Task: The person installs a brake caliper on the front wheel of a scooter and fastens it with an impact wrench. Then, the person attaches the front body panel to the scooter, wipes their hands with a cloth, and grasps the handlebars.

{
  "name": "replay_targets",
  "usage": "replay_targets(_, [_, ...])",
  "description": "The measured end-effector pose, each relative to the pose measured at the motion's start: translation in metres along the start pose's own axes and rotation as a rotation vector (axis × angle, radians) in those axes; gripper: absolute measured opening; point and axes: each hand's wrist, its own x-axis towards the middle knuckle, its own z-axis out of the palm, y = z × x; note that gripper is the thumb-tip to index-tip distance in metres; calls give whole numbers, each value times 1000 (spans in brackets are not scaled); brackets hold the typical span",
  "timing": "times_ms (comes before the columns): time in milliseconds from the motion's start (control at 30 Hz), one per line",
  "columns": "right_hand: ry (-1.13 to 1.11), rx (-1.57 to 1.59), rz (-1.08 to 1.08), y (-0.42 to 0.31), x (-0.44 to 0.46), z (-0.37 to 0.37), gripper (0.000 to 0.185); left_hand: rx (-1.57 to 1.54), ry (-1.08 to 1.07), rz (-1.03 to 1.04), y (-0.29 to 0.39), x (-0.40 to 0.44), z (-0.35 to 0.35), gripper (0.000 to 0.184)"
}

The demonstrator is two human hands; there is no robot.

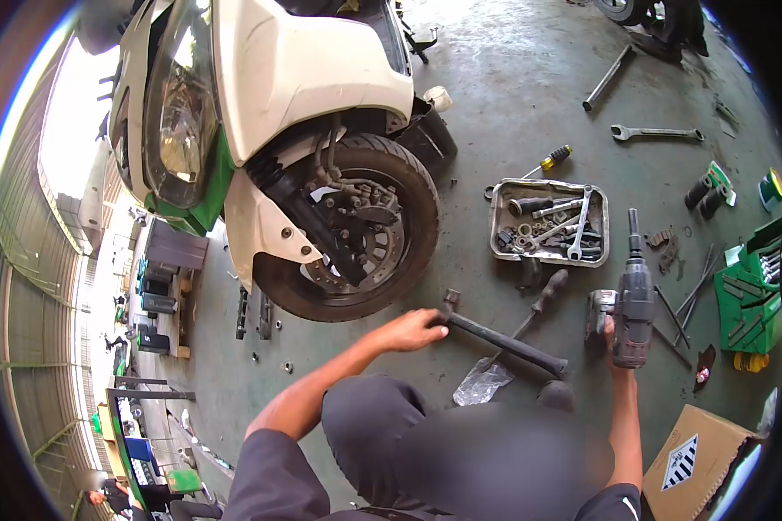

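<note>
My right hand (613, 334) is closed around the grip of a cordless impact wrench (634, 304), whose long socket end points away from me. My left hand (417, 330) has its fingers closed at the head end of a dark-handled hammer (508, 344); part of the contact is hidden. Past the left hand is the front wheel (421, 213) of a white and green motor vehicle, with a brake disc (382, 247) and caliper (374, 207) showing. A screwdriver-like tool with a dark handle (552, 289) lies just beyond the hammer, beside a clear plastic bag (482, 382).
A metal tray (506, 253) holds wrenches, sockets and small parts. A yellow-black screwdriver (556, 158), a combination wrench (656, 134) and a metal tube (606, 80) lie farther off. At right are a green tool case (743, 300) and a cardboard box (691, 456). Another person (104, 497) appears lower left.
</note>
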Motion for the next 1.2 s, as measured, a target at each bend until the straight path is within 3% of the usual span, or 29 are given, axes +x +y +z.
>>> replay_targets(67, [-6,39,-32,-15,-2,-2,31,139,-8,16,49,15,-31,49])
replay_targets(200, [8,124,132,-32,-21,-9,33,214,68,148,97,40,-68,50])
replay_targets(333, [357,17,225,-59,-58,-7,33,156,71,181,127,47,-91,53])
replay_targets(433, [27,21,306,-76,-95,-17,35,132,18,168,142,47,-94,53])
replay_targets(500, [-150,-42,36,-108,-92,-3,37,145,-44,175,139,58,-87,56])
replay_targets(567, [-336,-68,-81,-143,-69,13,42,213,-12,191,128,69,-71,54])
replay_targets(633, [-560,-146,-33,-147,-48,40,47,251,-41,162,134,66,-52,54])
replay_targets(700, [-870,-320,-25,-148,-26,57,49,258,-212,146,143,54,-42,55])
replay_targets(800, [-939,-392,-142,-140,-18,73,49,278,-254,200,134,39,-38,56])
replay_targets(933, [-905,-392,-102,-99,-44,102,47,272,-154,166,134,21,-58,57])
replay_targets(1067, [-918,-165,14,-117,-36,63,44,249,110,251,137,-12,-85,53])
replay_targets(1200, [-617,-12,64,-119,-50,35,44,62,128,214,146,-56,-110,49])
